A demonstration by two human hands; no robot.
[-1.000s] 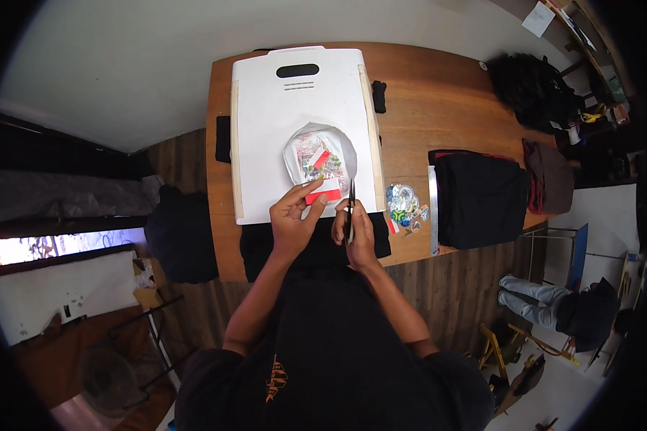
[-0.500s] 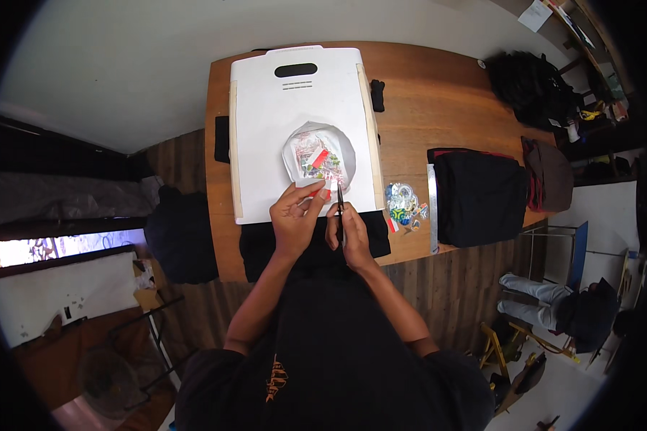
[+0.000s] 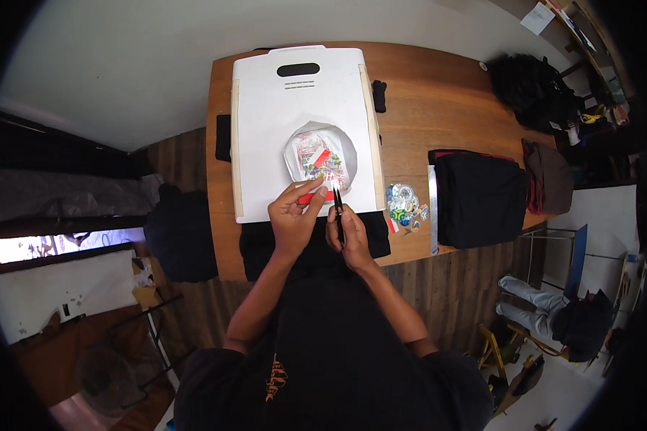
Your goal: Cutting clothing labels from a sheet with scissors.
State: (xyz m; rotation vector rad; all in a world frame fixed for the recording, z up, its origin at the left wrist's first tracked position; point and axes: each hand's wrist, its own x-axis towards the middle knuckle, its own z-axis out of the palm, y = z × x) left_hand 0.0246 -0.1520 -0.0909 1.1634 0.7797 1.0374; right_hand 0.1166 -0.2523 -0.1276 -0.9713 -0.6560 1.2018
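Scissors [image 3: 337, 208] are gripped in the right hand [image 3: 349, 233], blades at a red strip [image 3: 310, 197] pinched by the left hand [image 3: 292, 215] over the white board [image 3: 266, 129] — fingertips sit close, so a nick or crooked cut is risked.

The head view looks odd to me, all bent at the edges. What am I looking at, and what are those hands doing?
A wide-angle camera worn on a person's head looks straight down, so straight edges bend. No machine: both hands are the person's own. On the brown wooden table lies a large white board with a round white plate of small colourful bits. The left hand pinches a small red strip; the right hand holds slim black tweezers or snips, which one I cannot tell. Folded black cloth lies to the right.
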